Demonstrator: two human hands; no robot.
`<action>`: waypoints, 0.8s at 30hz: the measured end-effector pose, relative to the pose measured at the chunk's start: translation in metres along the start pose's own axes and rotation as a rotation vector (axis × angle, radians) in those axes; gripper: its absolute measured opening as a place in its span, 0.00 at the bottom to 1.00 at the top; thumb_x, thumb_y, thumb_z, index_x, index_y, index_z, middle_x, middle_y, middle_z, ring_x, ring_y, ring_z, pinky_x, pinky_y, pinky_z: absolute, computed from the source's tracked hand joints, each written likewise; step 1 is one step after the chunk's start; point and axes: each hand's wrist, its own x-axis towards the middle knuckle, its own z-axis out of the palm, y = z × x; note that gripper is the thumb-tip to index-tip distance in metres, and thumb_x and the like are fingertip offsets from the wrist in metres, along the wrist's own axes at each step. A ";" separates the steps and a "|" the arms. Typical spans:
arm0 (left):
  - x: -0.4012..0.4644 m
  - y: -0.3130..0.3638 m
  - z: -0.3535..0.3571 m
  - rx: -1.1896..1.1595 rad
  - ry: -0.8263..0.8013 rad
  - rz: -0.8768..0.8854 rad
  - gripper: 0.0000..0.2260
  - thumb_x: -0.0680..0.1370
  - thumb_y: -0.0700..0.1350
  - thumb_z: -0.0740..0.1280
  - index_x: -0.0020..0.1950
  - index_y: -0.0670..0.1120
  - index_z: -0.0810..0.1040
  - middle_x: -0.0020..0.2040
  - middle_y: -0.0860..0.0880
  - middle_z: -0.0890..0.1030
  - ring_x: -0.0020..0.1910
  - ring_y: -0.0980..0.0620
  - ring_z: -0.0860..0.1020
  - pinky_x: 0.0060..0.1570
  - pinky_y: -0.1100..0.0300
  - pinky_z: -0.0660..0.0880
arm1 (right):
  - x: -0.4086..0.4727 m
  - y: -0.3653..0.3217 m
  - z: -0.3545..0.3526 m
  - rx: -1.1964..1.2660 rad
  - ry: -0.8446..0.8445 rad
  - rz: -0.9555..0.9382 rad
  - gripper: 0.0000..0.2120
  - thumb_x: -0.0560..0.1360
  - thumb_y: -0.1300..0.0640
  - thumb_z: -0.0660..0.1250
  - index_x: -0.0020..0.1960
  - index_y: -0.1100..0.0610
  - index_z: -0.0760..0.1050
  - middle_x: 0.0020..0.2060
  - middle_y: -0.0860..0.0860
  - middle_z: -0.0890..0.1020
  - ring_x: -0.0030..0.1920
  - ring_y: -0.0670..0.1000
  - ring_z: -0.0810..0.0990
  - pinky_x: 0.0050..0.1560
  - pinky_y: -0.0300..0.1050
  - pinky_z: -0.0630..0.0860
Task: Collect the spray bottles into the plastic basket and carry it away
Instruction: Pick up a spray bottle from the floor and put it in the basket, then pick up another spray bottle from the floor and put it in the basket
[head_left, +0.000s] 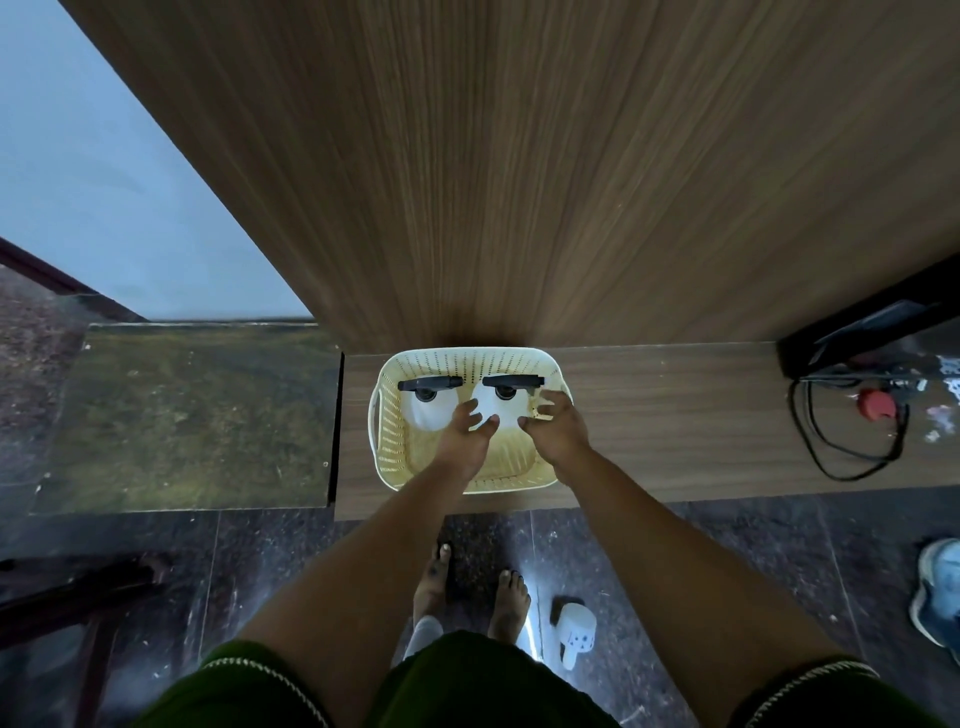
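A cream perforated plastic basket (395, 457) sits on a low wooden ledge against a wood-grain panel. Two white spray bottles with black trigger heads stand upright in its far half, the left bottle (428, 410) and the right bottle (501, 402). My left hand (467, 436) reaches into the basket with its fingers spread, the fingertips at the right bottle's left side. My right hand (558, 428) hovers over the basket's right part, fingers apart and loosely curved beside the right bottle. Neither hand wraps around a bottle. The near half of the basket holds nothing.
The wooden ledge (675, 415) runs to the right, where a black cable (831, 457) and a red knob (877, 404) lie. A glass-topped surface (197, 415) adjoins on the left. On the dark floor are my bare feet, a white plug adapter (574, 634) and a blue shoe (940, 587).
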 end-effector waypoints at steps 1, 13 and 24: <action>-0.004 -0.002 -0.001 0.034 0.021 0.015 0.20 0.79 0.49 0.64 0.71 0.49 0.67 0.69 0.45 0.73 0.66 0.43 0.73 0.67 0.48 0.70 | -0.003 0.003 -0.001 -0.026 0.001 -0.004 0.22 0.72 0.55 0.71 0.64 0.53 0.71 0.58 0.52 0.80 0.57 0.56 0.79 0.58 0.52 0.77; -0.066 -0.030 -0.048 0.191 0.414 0.282 0.11 0.79 0.47 0.63 0.60 0.45 0.74 0.56 0.48 0.80 0.53 0.52 0.78 0.50 0.60 0.70 | -0.044 -0.002 0.024 -0.248 -0.086 -0.208 0.15 0.73 0.51 0.69 0.57 0.56 0.75 0.52 0.53 0.81 0.52 0.55 0.79 0.50 0.44 0.73; -0.139 -0.150 -0.162 -0.019 0.722 0.016 0.17 0.79 0.51 0.63 0.62 0.42 0.71 0.58 0.44 0.77 0.56 0.45 0.77 0.52 0.54 0.73 | -0.109 -0.022 0.127 -0.594 -0.335 -0.495 0.14 0.74 0.53 0.68 0.56 0.58 0.74 0.56 0.55 0.77 0.54 0.56 0.78 0.51 0.42 0.71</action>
